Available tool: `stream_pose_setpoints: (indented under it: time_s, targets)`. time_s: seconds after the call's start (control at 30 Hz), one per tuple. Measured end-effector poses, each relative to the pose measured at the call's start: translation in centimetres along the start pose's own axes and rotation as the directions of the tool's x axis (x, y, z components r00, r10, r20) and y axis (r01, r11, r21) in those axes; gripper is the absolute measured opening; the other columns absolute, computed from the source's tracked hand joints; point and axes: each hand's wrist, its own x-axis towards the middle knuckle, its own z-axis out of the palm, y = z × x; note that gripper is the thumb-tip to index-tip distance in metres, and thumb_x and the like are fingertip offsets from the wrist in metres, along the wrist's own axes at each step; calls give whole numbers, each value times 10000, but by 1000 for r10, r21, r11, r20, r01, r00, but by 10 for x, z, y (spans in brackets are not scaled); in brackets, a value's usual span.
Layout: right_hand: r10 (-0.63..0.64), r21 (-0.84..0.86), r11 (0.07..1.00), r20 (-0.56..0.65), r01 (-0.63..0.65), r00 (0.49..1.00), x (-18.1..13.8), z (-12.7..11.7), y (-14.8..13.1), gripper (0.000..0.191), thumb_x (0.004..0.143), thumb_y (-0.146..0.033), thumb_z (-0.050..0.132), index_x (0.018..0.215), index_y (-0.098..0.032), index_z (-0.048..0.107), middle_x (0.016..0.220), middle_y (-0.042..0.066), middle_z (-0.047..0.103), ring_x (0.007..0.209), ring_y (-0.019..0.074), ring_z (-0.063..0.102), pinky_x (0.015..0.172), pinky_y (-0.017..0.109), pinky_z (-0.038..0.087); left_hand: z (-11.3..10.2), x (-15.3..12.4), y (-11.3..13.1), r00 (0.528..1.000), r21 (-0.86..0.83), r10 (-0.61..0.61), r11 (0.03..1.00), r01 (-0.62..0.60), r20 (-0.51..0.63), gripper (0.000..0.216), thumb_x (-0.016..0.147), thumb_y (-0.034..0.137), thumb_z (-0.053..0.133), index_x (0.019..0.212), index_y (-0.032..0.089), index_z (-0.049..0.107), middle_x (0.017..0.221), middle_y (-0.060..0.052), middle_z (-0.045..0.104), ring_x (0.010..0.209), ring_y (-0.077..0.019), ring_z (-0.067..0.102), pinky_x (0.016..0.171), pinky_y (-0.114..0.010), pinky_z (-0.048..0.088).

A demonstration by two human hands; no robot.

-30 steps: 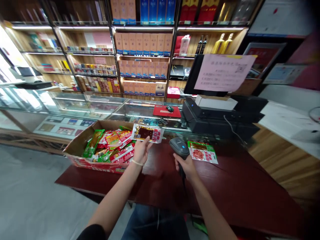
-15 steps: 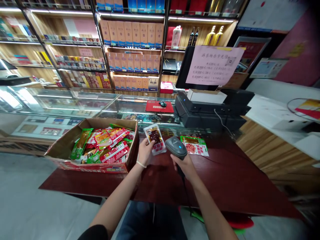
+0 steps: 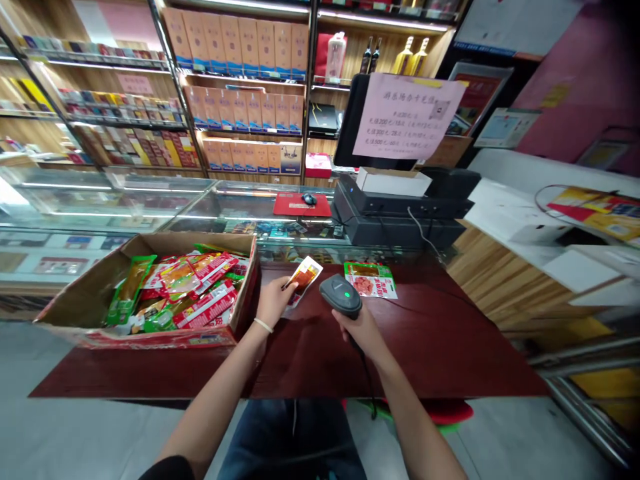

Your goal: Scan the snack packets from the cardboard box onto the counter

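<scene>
Between its thumb and fingers, my left hand (image 3: 274, 301) grips a small snack packet (image 3: 304, 275) with a brown and red front, tilted above the dark red table. My right hand (image 3: 364, 328) is wrapped round the handle of a black barcode scanner (image 3: 341, 296), which shows a green light on top. The scanner's head is just right of the packet, apart from it. Behind the scanner a green and white snack packet (image 3: 371, 280) lies flat. An open cardboard box (image 3: 150, 341) left of my left hand holds several red and green snack packets (image 3: 187, 283).
A monitor (image 3: 350, 120) bearing a pink paper sign (image 3: 406, 120) stands over a black cash drawer (image 3: 405, 223). Behind the table (image 3: 440, 353) runs a glass counter (image 3: 225, 200) with a red mouse pad (image 3: 287, 204) and mouse. The scanner's cable hangs past the table's front edge.
The packet in my left hand has been turned and tilted, its lit face now angled differently. The scanner's light has gone from blue to green. The whole view has shifted slightly.
</scene>
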Motion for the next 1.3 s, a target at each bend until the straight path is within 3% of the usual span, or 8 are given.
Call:
stream_pose_setpoints:
  time_s: [0.13,0.27,0.47,0.63,0.77,0.97,1.17,1.3]
  targets:
    - [26,110,994,-82,-17,996,-3,-18,3,363,738,-453,731,929,-224,524,470,-90,509,328,102,443,331,207,347,8,2,8,987,-8,159,987,-159,-1,307,900,269,522,1149,240,700,1090,-45,733,991,-219,658,885,-315,480]
    - [59,175,984,-214,-21,975,-12,-50,14,361,736,-480,732,834,-219,504,470,-85,505,332,90,439,333,196,342,34,7,21,928,89,369,924,-373,60,420,894,145,461,1275,221,621,1106,-69,714,974,-217,633,884,-350,479]
    - [111,232,972,-359,-27,927,-31,-111,33,386,711,-496,754,758,-209,501,476,-77,518,326,89,459,323,196,351,122,8,53,815,176,532,801,-572,228,479,882,74,439,1308,229,592,1062,-85,668,950,-212,563,885,-350,462]
    - [143,295,955,-421,-14,896,-45,-149,42,374,706,-471,769,754,-196,521,481,-73,520,329,81,456,326,187,355,206,7,67,825,159,495,823,-546,270,402,920,117,442,1226,281,647,1040,-90,632,951,-220,566,879,-360,456]
    - [191,367,930,-426,-24,885,-46,-168,56,365,716,-455,769,769,-202,511,484,-79,517,334,81,458,328,185,364,245,13,65,796,145,478,817,-558,372,337,927,185,468,1205,215,657,1117,-124,643,1049,-253,576,924,-404,455]
    - [247,436,898,-393,-57,886,-30,-172,71,400,698,-478,772,765,-215,477,489,-84,528,318,80,453,304,181,350,259,18,63,739,170,501,764,-622,451,539,937,413,476,1413,159,467,1516,-151,389,1415,-291,320,1148,-474,275]
    - [279,426,898,-371,-104,886,-17,-166,71,413,663,-488,783,777,-209,499,466,-92,526,306,80,447,303,180,349,261,17,64,757,179,457,789,-588,468,625,940,458,452,1472,142,366,1569,-153,286,1467,-286,215,1182,-495,207]
    - [265,411,907,-386,-93,884,-20,-165,66,423,653,-481,794,813,-207,514,467,-90,535,309,80,447,308,182,360,259,19,64,745,114,487,798,-592,455,571,922,382,504,1429,132,422,1533,-170,356,1452,-292,256,1167,-515,246]
